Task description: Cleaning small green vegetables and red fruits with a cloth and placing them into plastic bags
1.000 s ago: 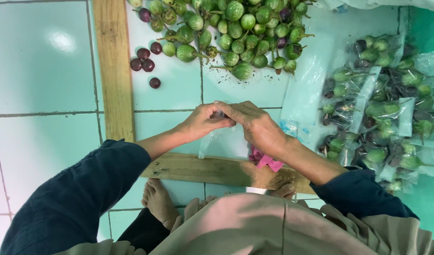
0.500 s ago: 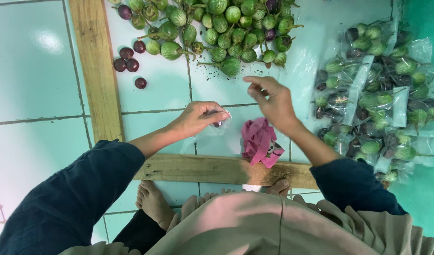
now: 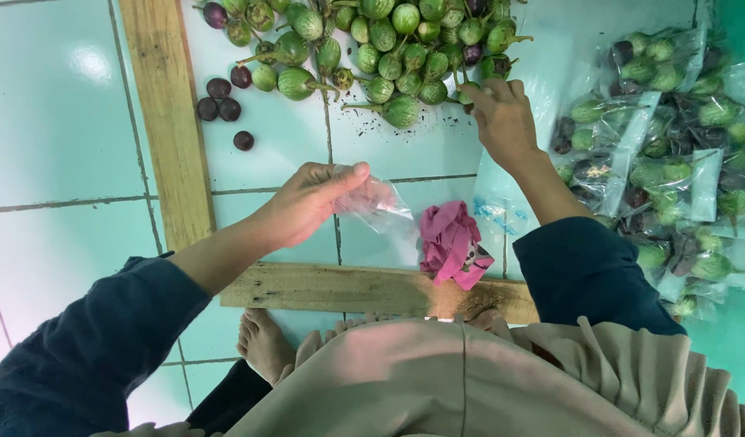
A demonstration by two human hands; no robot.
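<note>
Lying nearby, pink cloth [image 3: 452, 243], wooden planks [image 3: 364, 290]

Eggplants [image 3: 389, 48], 12 o'clock: green, pale-striped; some dark purple. Cloth [image 3: 452, 243], centre: pink. Tiles [image 3: 57, 121]: pale turquoise. Sleeves [image 3: 89, 348]: navy. Planks [image 3: 166, 121]: tan.

The eggplant pile [image 3: 381, 48] ran off the frame at 12 o'clock. The bagged eggplants [image 3: 672, 162] were cut at 3 o'clock. The right hand [image 3: 502, 121] hid its fingertips among the fruit; its grip was unclear.
</note>
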